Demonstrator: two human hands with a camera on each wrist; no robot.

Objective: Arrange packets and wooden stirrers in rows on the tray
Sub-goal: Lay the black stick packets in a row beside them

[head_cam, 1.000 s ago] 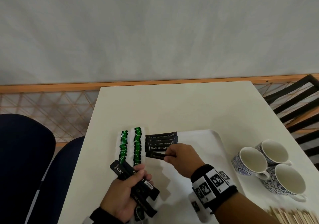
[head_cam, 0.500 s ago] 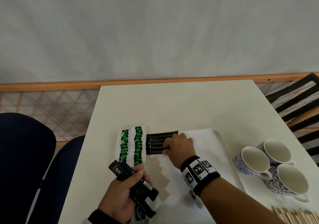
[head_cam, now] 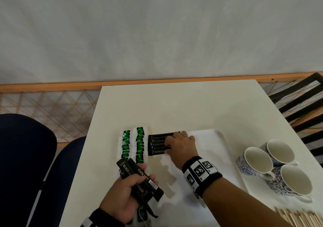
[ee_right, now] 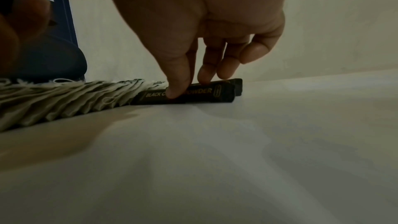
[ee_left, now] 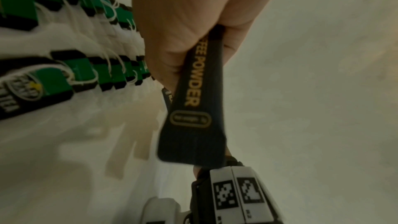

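Note:
Several black coffee packets (head_cam: 157, 145) lie stacked in a row on the white tray (head_cam: 213, 139), right of two rows of green-tagged tea bags (head_cam: 139, 143). My right hand (head_cam: 168, 144) sits on that row. In the right wrist view its thumb (ee_right: 174, 91) and fingers pinch the nearest packet (ee_right: 206, 94), which lies flat on the tray. My left hand (head_cam: 125, 191) hovers at the tray's near left and grips a bundle of black packets (head_cam: 139, 174); the left wrist view shows one of them (ee_left: 193, 108) sticking out of the fist (ee_left: 183, 23). Wooden stirrers (head_cam: 297, 218) lie at the bottom right.
Three blue-patterned cups (head_cam: 258, 160) stand together right of the tray. The white table (head_cam: 174, 104) reaches back to a wall. Dark blue chairs (head_cam: 26, 157) stand at the left and a black slatted chair (head_cam: 305, 104) at the right.
My right hand carried one black packet away from me and laid it at the near end of the black row, and it still pinches it. The left hand barely moved.

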